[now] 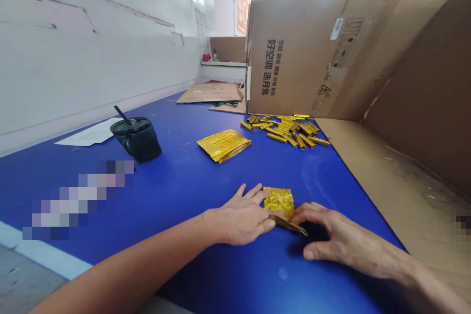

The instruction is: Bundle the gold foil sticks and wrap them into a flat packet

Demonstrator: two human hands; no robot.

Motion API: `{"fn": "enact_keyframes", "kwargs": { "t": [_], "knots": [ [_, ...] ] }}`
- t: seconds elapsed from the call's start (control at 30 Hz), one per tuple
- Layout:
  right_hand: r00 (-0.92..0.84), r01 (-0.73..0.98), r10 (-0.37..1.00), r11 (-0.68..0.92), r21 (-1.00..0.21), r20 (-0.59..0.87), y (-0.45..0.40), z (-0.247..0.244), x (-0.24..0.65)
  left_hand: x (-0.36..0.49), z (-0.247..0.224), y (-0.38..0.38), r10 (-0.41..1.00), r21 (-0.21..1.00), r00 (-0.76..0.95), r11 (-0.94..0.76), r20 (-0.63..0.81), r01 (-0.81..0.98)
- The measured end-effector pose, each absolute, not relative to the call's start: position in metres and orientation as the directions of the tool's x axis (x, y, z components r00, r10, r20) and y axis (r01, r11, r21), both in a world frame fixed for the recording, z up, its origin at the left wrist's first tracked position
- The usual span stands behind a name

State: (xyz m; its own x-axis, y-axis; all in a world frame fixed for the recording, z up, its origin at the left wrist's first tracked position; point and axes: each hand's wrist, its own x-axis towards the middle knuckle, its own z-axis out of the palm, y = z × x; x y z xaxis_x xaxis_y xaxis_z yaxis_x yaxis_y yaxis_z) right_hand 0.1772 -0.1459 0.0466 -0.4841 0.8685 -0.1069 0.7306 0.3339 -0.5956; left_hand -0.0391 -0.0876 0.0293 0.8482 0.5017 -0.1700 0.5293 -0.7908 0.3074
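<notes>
A gold foil sheet (278, 197) lies on the blue tabletop between my hands, its near edge folded up. My left hand (247, 216) rests flat on the sheet's left side, fingers spread. At the sheet's right side my right hand (329, 230) touches the foil with its fingertips, thumb held apart from the fingers. Farther off is a flat stack of gold foil sheets (224, 145). Beyond it to the right is a loose pile of several small rolled or folded gold foil pieces (289, 127).
A dark lidded mug (136, 138) with a stick in it stands at the left, by a white paper (90, 132). A large cardboard box (301, 59) rises behind the pile. Flat cardboard pieces (209, 92) lie at the back. A blurred patch covers something at the left.
</notes>
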Motion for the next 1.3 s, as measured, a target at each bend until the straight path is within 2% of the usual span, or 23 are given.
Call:
{"fn": "enact_keyframes", "kwargs": {
  "t": [0.07, 0.13, 0.2, 0.33, 0.5, 0.77, 1.1, 1.2, 1.3],
  "knots": [
    [-0.475, 0.762, 0.877, 0.37, -0.532, -0.07, -0.147, 0.047, 0.177, -0.039, 0.028, -0.087, 0.508, 0.306, 0.846, -0.789, -0.165, 0.533],
    [-0.46, 0.758, 0.888, 0.378, -0.532, -0.024, -0.146, 0.042, 0.176, -0.039, 0.027, -0.087, 0.509, 0.313, 0.844, -0.785, -0.166, 0.535],
    [-0.426, 0.722, 0.905, 0.337, -0.604, -0.005, -0.143, 0.035, 0.174, -0.038, 0.027, -0.088, 0.514, 0.312, 0.841, -0.781, -0.172, 0.541],
    [-0.279, 0.603, 0.957, 0.106, -0.791, -0.084, -0.136, 0.02, 0.174, -0.037, 0.03, -0.089, 0.528, 0.305, 0.826, -0.768, -0.194, 0.563],
    [-0.207, 0.492, 0.972, 0.007, -0.871, -0.11, -0.131, 0.014, 0.172, -0.036, 0.032, -0.09, 0.541, 0.325, 0.817, -0.75, -0.199, 0.576],
    [-0.136, 0.606, 0.982, -0.025, -0.795, -0.134, -0.123, 0.013, 0.169, -0.032, 0.02, -0.089, 0.605, 0.353, 0.789, -0.718, -0.109, 0.6],
    [-0.102, 0.689, 0.989, -0.008, -0.725, -0.108, -0.119, 0.01, 0.168, -0.024, 0.013, -0.091, 0.751, 0.466, 0.66, -0.589, 0.014, 0.66],
    [-0.098, 0.703, 0.989, -0.011, -0.711, -0.112, -0.118, 0.01, 0.167, -0.024, 0.011, -0.092, 0.761, 0.441, 0.647, -0.595, 0.043, 0.671],
    [-0.095, 0.707, 0.989, -0.011, -0.707, -0.111, -0.118, 0.009, 0.167, -0.025, 0.01, -0.092, 0.714, 0.384, 0.699, -0.659, 0.047, 0.647]
  ]
}}
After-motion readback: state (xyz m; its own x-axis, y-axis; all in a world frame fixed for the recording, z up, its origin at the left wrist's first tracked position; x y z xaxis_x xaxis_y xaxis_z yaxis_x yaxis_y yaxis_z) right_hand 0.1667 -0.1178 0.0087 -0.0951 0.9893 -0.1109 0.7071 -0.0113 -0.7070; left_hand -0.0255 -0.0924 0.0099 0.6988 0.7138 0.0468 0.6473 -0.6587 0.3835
